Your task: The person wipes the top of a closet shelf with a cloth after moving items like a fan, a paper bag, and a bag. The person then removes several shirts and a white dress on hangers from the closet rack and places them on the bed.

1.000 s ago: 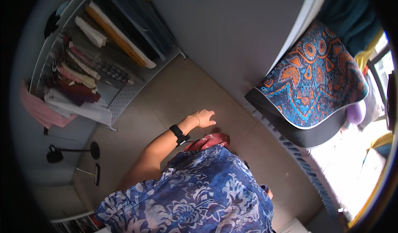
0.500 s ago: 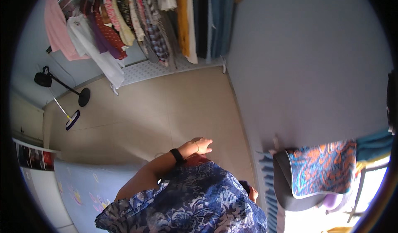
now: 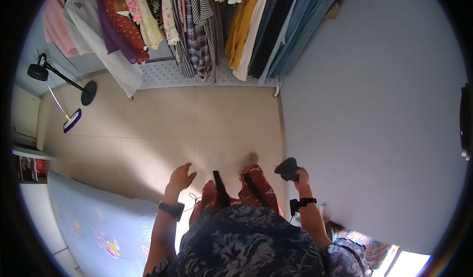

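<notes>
Fingers apart and nothing in them, my left hand point(image 3: 181, 178) hangs over the floor beside my red trouser leg point(image 3: 210, 193). A dark watch-like band point(image 3: 171, 209) circles that wrist. On the other side, my right hand point(image 3: 302, 178) is closed around a small, dark grey, soft-looking item point(image 3: 287, 169), whose kind I cannot make out. It is held close to the grey wall. Another black band point(image 3: 306, 201) with a small box sits on my right wrist. Two dark straps point(image 3: 221, 188) lie over the front of my trousers.
Ahead stands a clothes rack with hanging shirts point(image 3: 198, 45), jeans point(image 3: 308, 35) and a white perforated bottom shelf point(image 3: 165, 75). A flat mop point(image 3: 72, 120) and a black round-based stand point(image 3: 88, 93) are at the left. A bed point(image 3: 103, 218) lies near left; a grey wall point(image 3: 374, 109) is at the right.
My view has turned and the rack now spans more of the top. My left hand has shifted left; my right arm has come out to the right, with the dark item now showing.
</notes>
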`<state>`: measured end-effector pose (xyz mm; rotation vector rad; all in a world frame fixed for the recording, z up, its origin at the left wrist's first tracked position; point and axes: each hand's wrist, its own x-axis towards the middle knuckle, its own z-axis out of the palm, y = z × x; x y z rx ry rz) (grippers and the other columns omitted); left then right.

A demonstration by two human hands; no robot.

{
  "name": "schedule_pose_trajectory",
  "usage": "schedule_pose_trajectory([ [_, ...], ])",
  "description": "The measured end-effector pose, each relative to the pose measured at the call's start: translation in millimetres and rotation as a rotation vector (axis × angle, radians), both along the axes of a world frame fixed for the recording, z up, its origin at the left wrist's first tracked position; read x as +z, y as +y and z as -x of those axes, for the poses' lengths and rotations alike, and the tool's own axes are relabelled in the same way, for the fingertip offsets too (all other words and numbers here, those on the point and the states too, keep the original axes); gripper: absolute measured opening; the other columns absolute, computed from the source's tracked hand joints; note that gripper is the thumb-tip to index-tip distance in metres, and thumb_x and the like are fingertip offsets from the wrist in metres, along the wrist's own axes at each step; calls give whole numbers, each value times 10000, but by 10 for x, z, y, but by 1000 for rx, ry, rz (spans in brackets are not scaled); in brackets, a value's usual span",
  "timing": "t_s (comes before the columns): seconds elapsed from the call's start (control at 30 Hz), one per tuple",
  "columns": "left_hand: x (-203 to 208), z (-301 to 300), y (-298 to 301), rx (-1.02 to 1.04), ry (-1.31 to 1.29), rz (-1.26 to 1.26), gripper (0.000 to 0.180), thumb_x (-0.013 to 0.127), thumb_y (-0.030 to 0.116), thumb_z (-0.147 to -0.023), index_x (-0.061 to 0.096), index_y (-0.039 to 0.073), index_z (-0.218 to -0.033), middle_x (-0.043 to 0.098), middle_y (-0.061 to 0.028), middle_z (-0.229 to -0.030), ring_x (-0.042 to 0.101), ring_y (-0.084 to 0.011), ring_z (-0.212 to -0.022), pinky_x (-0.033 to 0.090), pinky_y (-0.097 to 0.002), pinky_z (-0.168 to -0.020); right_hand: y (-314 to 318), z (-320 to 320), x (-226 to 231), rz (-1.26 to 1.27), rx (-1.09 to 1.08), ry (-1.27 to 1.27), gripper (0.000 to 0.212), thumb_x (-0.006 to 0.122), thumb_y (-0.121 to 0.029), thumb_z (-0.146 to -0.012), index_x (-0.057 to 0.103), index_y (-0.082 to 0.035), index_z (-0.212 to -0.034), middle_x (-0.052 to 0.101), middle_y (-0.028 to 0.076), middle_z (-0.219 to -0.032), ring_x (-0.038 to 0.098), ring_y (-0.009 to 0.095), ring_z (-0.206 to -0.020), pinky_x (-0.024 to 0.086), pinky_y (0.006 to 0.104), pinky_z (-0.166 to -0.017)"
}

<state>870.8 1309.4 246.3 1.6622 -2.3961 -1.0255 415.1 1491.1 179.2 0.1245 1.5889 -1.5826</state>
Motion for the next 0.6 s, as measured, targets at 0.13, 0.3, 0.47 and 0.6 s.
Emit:
schedule_pose_trajectory([
  [0.13,-402,-146,-34,285,-34,-181,459,589,338,-768,500,49,-1114,597,-182,-971,564,-320,-925,449,-386,-796,-1308,549,-167,128,209,-231,259,464,-24,-729,521,18,-978,535,139,-970,520,276,-897,461,395,-777],
  [0.3,-656,-186,-202,632,-250,-342,462,627,309,-746,508,45,-1106,611,-161,-929,587,-293,-845,458,-372,-774,-2988,1252,-587,-107,268,-232,303,523,-8,-668,535,14,-969,535,113,-890,531,257,-800,476,365,-633],
  [0.47,-1271,166,-1557,579,-144,-164,446,633,209,-759,458,60,-1140,588,-162,-957,559,-294,-904,446,-363,-793,-4197,2662,-1768,-425,569,382,183,545,-11,-633,528,33,-810,515,79,-771,495,216,-698,384,301,-601],
  [0.6,-1672,90,-2654,608,-64,-87,401,592,180,-809,457,90,-1175,595,-119,-1014,564,-223,-957,452,-323,-769,-5290,2567,-2312,-545,730,648,278,560,-57,-712,542,36,-973,564,149,-880,536,267,-778,457,475,-594],
])
